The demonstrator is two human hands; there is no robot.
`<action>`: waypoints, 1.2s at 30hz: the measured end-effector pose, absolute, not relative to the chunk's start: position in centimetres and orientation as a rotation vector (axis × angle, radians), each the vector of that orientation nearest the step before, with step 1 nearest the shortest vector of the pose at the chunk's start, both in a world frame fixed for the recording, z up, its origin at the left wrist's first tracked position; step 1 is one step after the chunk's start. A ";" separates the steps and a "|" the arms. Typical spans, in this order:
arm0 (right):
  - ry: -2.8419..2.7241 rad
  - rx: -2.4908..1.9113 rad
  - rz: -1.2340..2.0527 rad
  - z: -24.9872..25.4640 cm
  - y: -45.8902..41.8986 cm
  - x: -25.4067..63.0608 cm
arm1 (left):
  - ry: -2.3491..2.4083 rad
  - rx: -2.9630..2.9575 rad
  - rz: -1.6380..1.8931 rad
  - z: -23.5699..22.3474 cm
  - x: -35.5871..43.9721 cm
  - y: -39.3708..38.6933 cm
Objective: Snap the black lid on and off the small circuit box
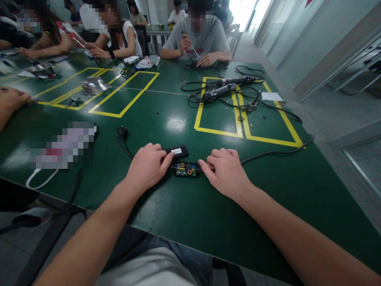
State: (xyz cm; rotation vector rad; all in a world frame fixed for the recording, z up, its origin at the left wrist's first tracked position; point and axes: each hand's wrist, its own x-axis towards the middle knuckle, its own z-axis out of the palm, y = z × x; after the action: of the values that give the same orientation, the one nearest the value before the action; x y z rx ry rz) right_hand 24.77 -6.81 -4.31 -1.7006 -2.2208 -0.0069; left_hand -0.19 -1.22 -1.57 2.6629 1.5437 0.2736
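Between my hands an opened black plastic case (177,175) lies on the table, a green circuit board (185,170) with copper-coloured ring coils and coloured wires showing inside. Just behind it rests its black cover (183,150) with a white label. My left hand (147,165) is closed at the case's left end, around the power cord (125,147) that runs back to a black plug (121,132). At the right end, my right hand (228,172) has its fingers curled around the black cable (268,154). The gripped cable parts are hidden under my fingers.
Black electric screwdrivers (218,92) with tangled cords lie on the yellow-taped area. A phone (67,145) with a white cable is at the left, beyond it a metal bowl (94,85). Across the table, a person (196,37) works with a tool; others sit at the left.
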 end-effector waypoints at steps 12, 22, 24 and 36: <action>-2.188 -1.662 -0.002 -4.3 -6.8 24.8 | 1.642 2.570 0.205 -1.7 -0.1 -1.4; -2.149 -1.634 -0.024 -4.1 -6.9 24.9 | 1.674 2.625 0.212 -1.2 0.1 -1.8; -2.136 -1.632 -0.007 -4.1 -6.9 24.9 | 1.624 2.600 0.271 -1.2 -0.1 -1.7; -2.124 -1.658 0.033 -4.0 -6.9 24.9 | 1.542 2.550 0.405 -1.5 -0.4 -1.4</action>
State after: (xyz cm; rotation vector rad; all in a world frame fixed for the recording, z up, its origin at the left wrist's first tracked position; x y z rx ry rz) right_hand 24.94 -6.87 -4.00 -1.6585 -2.1237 0.0330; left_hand -0.36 -1.39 -1.52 2.5504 1.5421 0.4054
